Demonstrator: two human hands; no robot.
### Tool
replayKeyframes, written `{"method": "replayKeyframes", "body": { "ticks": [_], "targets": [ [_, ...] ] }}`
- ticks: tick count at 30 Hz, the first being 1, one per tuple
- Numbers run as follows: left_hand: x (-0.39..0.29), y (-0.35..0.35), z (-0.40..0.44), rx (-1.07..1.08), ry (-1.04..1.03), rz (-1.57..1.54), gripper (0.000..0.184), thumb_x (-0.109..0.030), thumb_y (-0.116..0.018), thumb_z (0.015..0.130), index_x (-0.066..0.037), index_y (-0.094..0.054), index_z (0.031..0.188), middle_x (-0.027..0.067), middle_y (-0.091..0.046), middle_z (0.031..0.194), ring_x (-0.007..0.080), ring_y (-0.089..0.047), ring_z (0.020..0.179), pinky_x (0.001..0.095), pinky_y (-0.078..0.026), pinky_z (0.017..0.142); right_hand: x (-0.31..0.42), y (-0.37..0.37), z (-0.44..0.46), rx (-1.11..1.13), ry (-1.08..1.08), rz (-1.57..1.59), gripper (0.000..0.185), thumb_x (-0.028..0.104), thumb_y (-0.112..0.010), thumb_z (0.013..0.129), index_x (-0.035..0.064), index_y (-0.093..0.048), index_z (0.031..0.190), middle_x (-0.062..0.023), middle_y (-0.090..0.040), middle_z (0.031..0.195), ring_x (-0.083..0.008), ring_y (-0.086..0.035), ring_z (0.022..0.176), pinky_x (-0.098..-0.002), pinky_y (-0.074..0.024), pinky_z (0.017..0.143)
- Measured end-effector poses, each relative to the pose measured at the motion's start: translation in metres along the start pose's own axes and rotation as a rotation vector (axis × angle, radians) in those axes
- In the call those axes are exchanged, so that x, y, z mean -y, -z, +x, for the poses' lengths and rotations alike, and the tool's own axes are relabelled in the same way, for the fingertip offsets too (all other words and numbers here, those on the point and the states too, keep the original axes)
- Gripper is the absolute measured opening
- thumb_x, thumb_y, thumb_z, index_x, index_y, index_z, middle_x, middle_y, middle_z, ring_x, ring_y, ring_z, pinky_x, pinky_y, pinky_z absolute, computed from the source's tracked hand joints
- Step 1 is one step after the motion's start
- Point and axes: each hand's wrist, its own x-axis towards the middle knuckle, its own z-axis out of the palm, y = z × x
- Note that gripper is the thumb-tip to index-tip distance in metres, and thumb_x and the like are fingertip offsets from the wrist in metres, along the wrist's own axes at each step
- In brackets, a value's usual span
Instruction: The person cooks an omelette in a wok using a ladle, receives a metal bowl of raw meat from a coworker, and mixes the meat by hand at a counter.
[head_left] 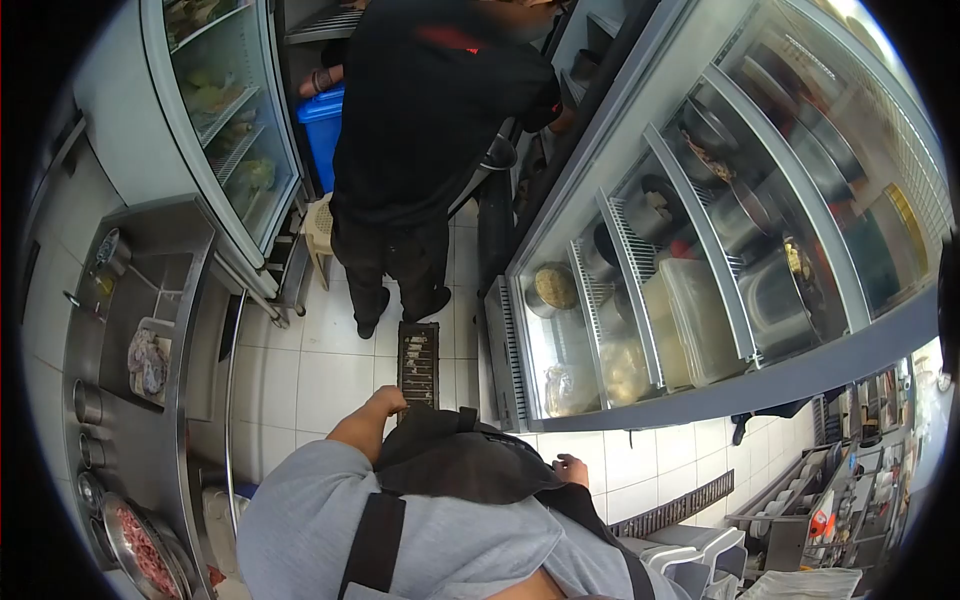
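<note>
My left hand hangs in front of my body above the floor drain grate, its fingers curled closed. Nothing shows in it. My right hand is low at my right side, just beyond the black apron. Its loosely bent fingers look a little apart and bare, though the sleeve and apron hide part of the hand. Nearest to it is the lower edge of a glass-door fridge holding metal pots and plastic tubs.
Ahead, a co-worker in black stands facing away, by a blue bin and a stool. On the left are another glass-door fridge, a steel sink and a bowl of raw meat. Shelves of dishes stand right.
</note>
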Motion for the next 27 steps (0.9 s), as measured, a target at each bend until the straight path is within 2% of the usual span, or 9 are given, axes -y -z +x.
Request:
{"method": "replayKeyframes", "body": {
  "ticks": [4, 7, 12, 13, 16, 19, 21, 23, 27],
  "targets": [
    [0.000, 0.005, 0.008, -0.047, 0.148, -0.222, 0.021, -0.016, -0.056, 0.068, -0.005, -0.071, 0.076, 0.0133, -0.069, 0.078, 0.0261, -0.068, 0.077, 0.0372, -0.054, 0.071, -0.030, -0.006, -0.003, 0.081, -0.087, -0.125, 0.033, 0.019, -0.062, 0.076, 0.0057, -0.067, 0.106, -0.0181, -0.068, 0.092, -0.0330, -0.065, 0.091, -0.0392, -0.0506, 0.084],
    [0.007, 0.000, -0.004, -0.075, 0.005, -0.057, 0.021, -0.016, -0.055, 0.068, -0.004, -0.071, 0.074, 0.0147, -0.068, 0.076, 0.0262, -0.068, 0.071, 0.0374, -0.053, 0.068, -0.023, 0.013, -0.021, 0.033, -0.099, -0.145, 0.032, 0.018, -0.061, 0.077, 0.0034, -0.067, 0.105, -0.0172, -0.069, 0.090, -0.0310, -0.067, 0.086, -0.0381, -0.0515, 0.081],
    [0.023, -0.022, 0.011, 0.059, 0.196, -0.342, 0.021, -0.015, -0.053, 0.069, -0.003, -0.070, 0.072, 0.0168, -0.066, 0.073, 0.0253, -0.066, 0.067, 0.0389, -0.051, 0.063, -0.024, 0.049, -0.016, -0.478, -0.169, 0.239, 0.026, 0.019, -0.064, 0.084, -0.0014, -0.067, 0.100, -0.0133, -0.066, 0.069, -0.0239, -0.063, 0.063, -0.0354, -0.0487, 0.063],
    [0.025, -0.023, 0.009, 0.068, 0.244, -0.418, 0.021, -0.014, -0.053, 0.069, -0.002, -0.069, 0.072, 0.0172, -0.066, 0.072, 0.0253, -0.065, 0.067, 0.0394, -0.051, 0.061, -0.014, 0.067, -0.017, -0.720, -0.149, 0.329, 0.028, 0.020, -0.064, 0.086, -0.0008, -0.065, 0.104, -0.0146, -0.067, 0.076, -0.0221, -0.060, 0.067, -0.0376, -0.0474, 0.064],
    [0.037, -0.030, 0.056, 0.072, 0.046, -0.238, 0.017, -0.013, -0.057, 0.066, -0.006, -0.071, 0.072, 0.0148, -0.067, 0.072, 0.0255, -0.065, 0.065, 0.0396, -0.051, 0.061, 0.096, 0.166, -0.052, -1.147, 0.103, 0.538, 0.038, 0.017, -0.057, 0.093, -0.0097, -0.052, 0.119, -0.0218, -0.056, 0.120, -0.0275, -0.055, 0.106, -0.0345, -0.0432, 0.093],
    [0.016, 0.026, 0.070, 0.174, -0.021, -0.111, 0.014, -0.019, -0.062, 0.069, -0.007, -0.068, 0.066, 0.0098, -0.065, 0.061, 0.0208, -0.061, 0.050, 0.0359, -0.048, 0.050, 0.169, 0.227, -0.075, -1.391, 0.634, 0.573, 0.045, 0.013, -0.052, 0.093, -0.0055, -0.039, 0.132, -0.0206, -0.044, 0.135, -0.0299, -0.041, 0.127, -0.0442, -0.0357, 0.104],
    [0.003, 0.054, 0.091, -0.032, -0.117, -0.301, 0.014, -0.018, -0.059, 0.070, -0.006, -0.066, 0.067, 0.0104, -0.062, 0.058, 0.0189, -0.057, 0.045, 0.0340, -0.044, 0.044, 0.204, 0.244, -0.074, -1.397, 0.728, 0.560, 0.054, 0.013, -0.055, 0.090, -0.0046, -0.034, 0.136, -0.0199, -0.036, 0.141, -0.0320, -0.034, 0.132, -0.0471, -0.0304, 0.107],
    [-0.023, 0.096, 0.096, -0.132, 0.001, -0.802, 0.019, -0.016, -0.059, 0.071, -0.009, -0.064, 0.055, 0.0116, -0.062, 0.058, 0.0220, -0.062, 0.055, 0.0364, -0.046, 0.048, 0.228, 0.250, -0.063, -1.404, 0.910, 0.470, 0.061, 0.006, -0.056, 0.088, -0.0028, -0.028, 0.141, -0.0166, -0.034, 0.144, -0.0261, -0.038, 0.129, -0.0396, -0.0294, 0.107],
    [-0.064, 0.196, 0.067, -0.333, -0.148, -1.424, 0.015, -0.020, -0.054, 0.084, -0.009, -0.061, 0.077, 0.0051, -0.057, 0.060, 0.0161, -0.057, 0.052, 0.0295, -0.038, 0.040, 0.243, 0.238, -0.037, -1.422, 0.779, 0.652, 0.068, 0.001, -0.059, 0.086, -0.0018, -0.021, 0.143, -0.0184, -0.032, 0.142, -0.0290, -0.035, 0.129, -0.0408, -0.0283, 0.108]
  ]
}}
